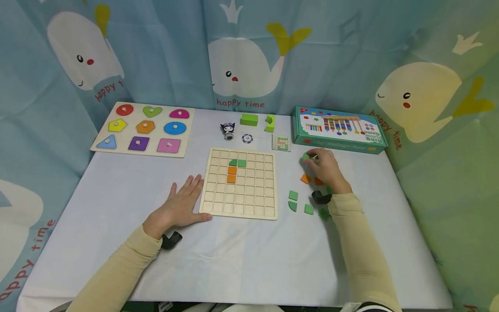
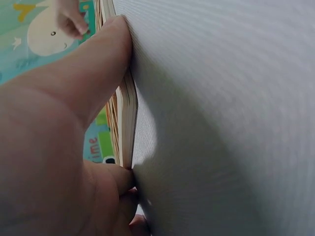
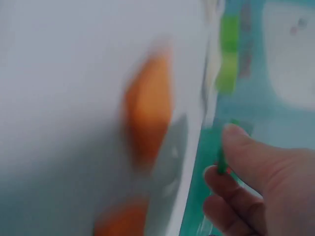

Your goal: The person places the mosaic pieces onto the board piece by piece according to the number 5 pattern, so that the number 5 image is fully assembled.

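Note:
My right hand (image 1: 326,167) is raised over the right side of the table and pinches a small green tile (image 1: 305,156) between thumb and fingers; its exact shape is hard to make out. My left hand (image 1: 178,206) lies with straight, spread fingers against the left edge and lower corner of a wooden grid board (image 1: 257,195). On the board sit a green quarter-round tile (image 1: 233,162), a green square tile (image 1: 242,163) and two orange squares (image 1: 231,174). Below the right hand lie an orange tile (image 1: 305,178) and another orange tile (image 1: 319,181), partly covered.
Several green tiles (image 1: 293,195) lie right of the board. Behind it are a pattern card (image 1: 281,143), a round chip (image 1: 247,138), a figurine (image 1: 228,131) and green blocks (image 1: 249,119). A shape puzzle (image 1: 152,141) is at left, a game box (image 1: 339,130) at right.

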`<state>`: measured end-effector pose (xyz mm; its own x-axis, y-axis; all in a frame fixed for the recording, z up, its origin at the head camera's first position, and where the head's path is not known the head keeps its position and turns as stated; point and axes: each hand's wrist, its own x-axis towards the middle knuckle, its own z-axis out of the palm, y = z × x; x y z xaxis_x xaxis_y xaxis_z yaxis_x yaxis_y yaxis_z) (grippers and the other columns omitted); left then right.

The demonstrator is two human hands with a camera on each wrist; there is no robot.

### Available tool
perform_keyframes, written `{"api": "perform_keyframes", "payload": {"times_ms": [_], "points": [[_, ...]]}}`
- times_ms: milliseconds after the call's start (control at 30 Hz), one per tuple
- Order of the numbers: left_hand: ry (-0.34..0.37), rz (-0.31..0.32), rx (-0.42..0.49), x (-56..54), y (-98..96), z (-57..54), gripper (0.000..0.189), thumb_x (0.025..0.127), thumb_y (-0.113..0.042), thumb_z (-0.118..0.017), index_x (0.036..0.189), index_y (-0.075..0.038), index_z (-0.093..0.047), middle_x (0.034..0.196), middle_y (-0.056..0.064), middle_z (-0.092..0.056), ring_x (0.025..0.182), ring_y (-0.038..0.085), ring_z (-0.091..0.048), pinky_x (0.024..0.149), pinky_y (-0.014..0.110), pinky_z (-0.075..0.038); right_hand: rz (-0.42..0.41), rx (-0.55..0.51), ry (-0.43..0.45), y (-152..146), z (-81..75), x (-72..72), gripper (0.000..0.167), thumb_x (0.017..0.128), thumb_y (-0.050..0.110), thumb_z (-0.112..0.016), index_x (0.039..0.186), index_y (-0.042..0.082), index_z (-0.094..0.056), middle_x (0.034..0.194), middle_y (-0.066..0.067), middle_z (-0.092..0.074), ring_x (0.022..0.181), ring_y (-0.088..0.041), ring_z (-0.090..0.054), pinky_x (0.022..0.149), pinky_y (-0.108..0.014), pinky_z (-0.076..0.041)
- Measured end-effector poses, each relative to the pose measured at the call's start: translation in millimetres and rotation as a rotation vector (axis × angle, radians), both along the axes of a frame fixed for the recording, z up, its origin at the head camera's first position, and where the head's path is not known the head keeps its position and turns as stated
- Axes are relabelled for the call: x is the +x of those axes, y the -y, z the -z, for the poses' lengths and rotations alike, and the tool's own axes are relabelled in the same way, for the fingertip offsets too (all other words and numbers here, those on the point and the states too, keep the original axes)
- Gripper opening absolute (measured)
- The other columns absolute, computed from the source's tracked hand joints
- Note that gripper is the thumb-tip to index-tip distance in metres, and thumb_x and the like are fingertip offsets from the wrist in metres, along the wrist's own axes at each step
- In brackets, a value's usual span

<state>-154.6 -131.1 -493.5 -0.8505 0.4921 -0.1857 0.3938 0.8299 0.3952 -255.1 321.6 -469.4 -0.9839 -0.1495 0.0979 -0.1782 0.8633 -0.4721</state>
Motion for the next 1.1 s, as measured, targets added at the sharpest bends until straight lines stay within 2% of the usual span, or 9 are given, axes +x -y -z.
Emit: {"api": "perform_keyframes", "payload": {"times_ms": [100,167,400,533,767,1100], "points": [[-0.001,0.001,0.003,-0.4,-0.1,-0.8,0.112,0.083,-0.064,-0.065,0.154,0.003,-0.012,0.161,0.017,-0.005,0.147,0.034,-0.001,0.108,0.067,0.000,-0.098,-0.064,-0.076,24.1,-3.1,1.4,0.026,0.092,0.008,-0.068,0.114,-0.007,-0.065,0.107,-0.022,-0.063,0.099,-0.037,-0.056,0.088,-0.051,-0.043],[-0.003,0.002,0.000,-0.4,-0.1,-1.1,0.112,0.083,-0.064,-0.065,0.154,0.003,-0.012,0.161,0.017,-0.004,0.147,0.034,-0.001,0.108,0.067,0.000,-0.148,-0.074,-0.095,41.5,-3.8,1.0,0.026,0.091,0.008,-0.070,0.113,-0.006,-0.066,0.106,-0.021,-0.064,0.097,-0.036,-0.057,0.086,-0.049,-0.044],[0.001,0.000,0.007,0.3,0.1,-0.4,0.112,0.083,-0.064,-0.065,0.154,0.003,-0.012,0.161,0.017,-0.005,0.147,0.035,-0.001,0.108,0.067,0.000,-0.251,-0.038,-0.015,97.1,-2.2,-3.1,0.029,0.091,0.017,-0.072,0.113,-0.001,-0.068,0.107,-0.015,-0.065,0.097,-0.031,-0.057,0.084,-0.044,-0.045],[0.000,-0.001,0.007,0.4,0.1,0.5,0.112,0.083,-0.064,-0.065,0.154,0.003,-0.012,0.161,0.017,-0.005,0.147,0.034,-0.001,0.108,0.067,0.000,-0.314,-0.006,-0.004,122.6,-1.7,-5.7,0.028,0.091,0.019,-0.072,0.111,0.000,-0.070,0.103,-0.013,-0.065,0.094,-0.027,-0.058,0.082,-0.041,-0.047],[0.002,0.003,0.012,0.2,-1.2,0.5,0.112,0.082,-0.064,-0.065,0.154,0.003,-0.012,0.161,0.017,-0.005,0.147,0.034,-0.001,0.108,0.067,0.000,-0.326,0.107,0.009,146.4,1.2,-9.8,0.026,0.088,0.021,-0.075,0.106,0.002,-0.074,0.099,-0.009,-0.065,0.091,-0.024,-0.055,0.080,-0.036,-0.047],[0.006,-0.009,-0.011,0.3,-0.4,0.4,0.112,0.082,-0.065,-0.065,0.155,0.002,-0.011,0.162,0.016,-0.005,0.147,0.034,-0.001,0.108,0.067,-0.001,-0.317,0.118,0.017,149.8,4.1,-10.3,0.031,0.089,0.023,-0.075,0.112,0.004,-0.072,0.098,-0.009,-0.063,0.090,-0.023,-0.054,0.079,-0.035,-0.046]]}}
